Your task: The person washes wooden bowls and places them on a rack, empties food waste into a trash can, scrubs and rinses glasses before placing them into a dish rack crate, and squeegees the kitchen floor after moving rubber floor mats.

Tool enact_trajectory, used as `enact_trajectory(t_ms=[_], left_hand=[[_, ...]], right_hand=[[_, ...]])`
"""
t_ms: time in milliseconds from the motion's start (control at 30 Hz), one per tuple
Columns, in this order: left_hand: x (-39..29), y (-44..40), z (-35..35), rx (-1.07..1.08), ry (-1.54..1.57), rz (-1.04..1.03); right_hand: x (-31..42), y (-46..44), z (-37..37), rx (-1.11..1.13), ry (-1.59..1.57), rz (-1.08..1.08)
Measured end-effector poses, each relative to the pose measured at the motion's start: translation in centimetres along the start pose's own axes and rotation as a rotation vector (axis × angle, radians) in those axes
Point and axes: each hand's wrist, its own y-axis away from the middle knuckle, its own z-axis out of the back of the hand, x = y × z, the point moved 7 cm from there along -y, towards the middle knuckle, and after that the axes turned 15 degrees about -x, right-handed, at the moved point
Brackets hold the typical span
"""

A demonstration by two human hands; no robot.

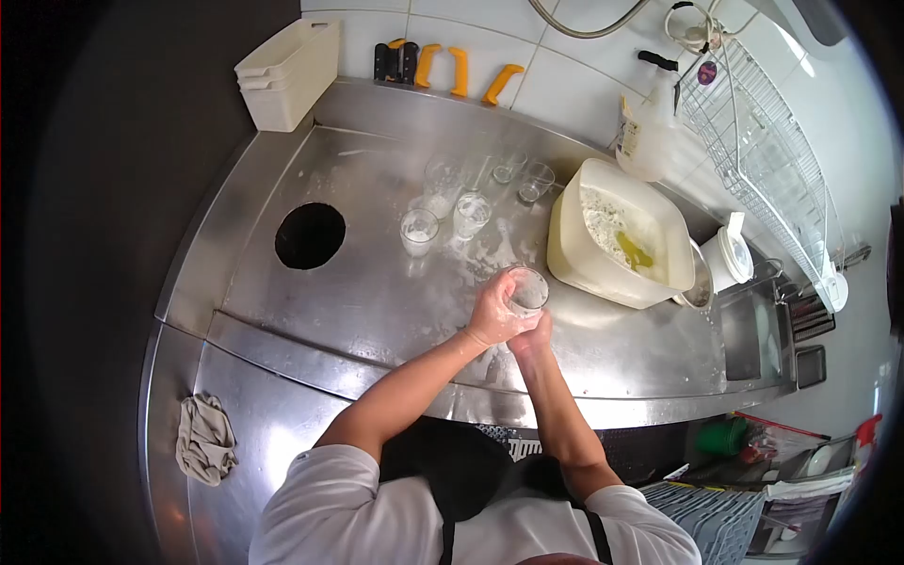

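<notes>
My left hand (pixel 497 315) is wrapped round a clear drinking glass (pixel 529 294), its rim turned up toward me. Foam clings to this hand and wrist. Close below, my right hand (pixel 533 339) is against the underside of the same glass; most of its fingers are hidden. Beyond my hands several more glasses stand on the steel counter, among them a sudsy glass (pixel 419 232) and a foamy glass (pixel 472 217). To the right of my hands sits a cream plastic tub (pixel 574 247) holding suds and a yellow-green sponge (pixel 635 252).
A round hole (pixel 311 235) opens in the counter (pixel 367 301) at left. White bins (pixel 287 80) stand in the back corner, beside yellow and black handles (pixel 459 72). A spray bottle (pixel 650 132), wire rack (pixel 753 132) and sink (pixel 744 334) are at right. A cloth (pixel 205 438) lies lower left.
</notes>
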Motion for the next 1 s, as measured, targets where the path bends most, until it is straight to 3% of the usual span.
enact_trajectory(t_ms=[67,233,333,467,567,667,733,800,867,933,1000], left_hand=[[2.9,-1.3,0.3,-0.148,-0.128,-0.078],[6.8,-3.0,3.5,-0.376,-0.338,-0.034],[7.1,-2.0,4.0,-0.439,-0.434,-0.218],[5.7,0.5,3.1,-0.493,-0.443,-0.065],[1.3,4.1,-0.2,-0.326,-0.294,-0.285],[5.8,1.4,-5.5,-0.195,-0.167,0.026],[7.7,-4.4,-9.3,-0.149,-0.249,0.092],[9.5,-10.6,-13.5,0.052,-0.608,0.068],[11.2,-15.4,-16.1,0.169,-0.914,0.231],[14.6,-19.3,-17.7,0.207,-0.972,0.222],[16.8,-21.6,-18.5,0.248,-1.011,0.181]], right_hand=[[0.1,-2.1,5.6,-0.002,0.567,0.326],[3.3,4.2,1.2,-0.116,0.623,0.362],[5.9,3.2,2.5,-0.022,0.646,0.365],[7.9,5.3,2.6,-0.102,0.588,0.370],[9.9,5.8,5.0,-0.143,0.578,0.369],[12.0,6.7,6.6,-0.174,0.615,0.407],[13.1,6.6,7.6,-0.157,0.751,0.479],[14.0,6.8,8.4,-0.137,0.947,0.584],[14.2,6.7,10.0,-0.155,0.899,0.560],[14.4,6.8,10.9,-0.171,0.816,0.514],[15.1,6.4,12.9,-0.173,0.934,0.571]])
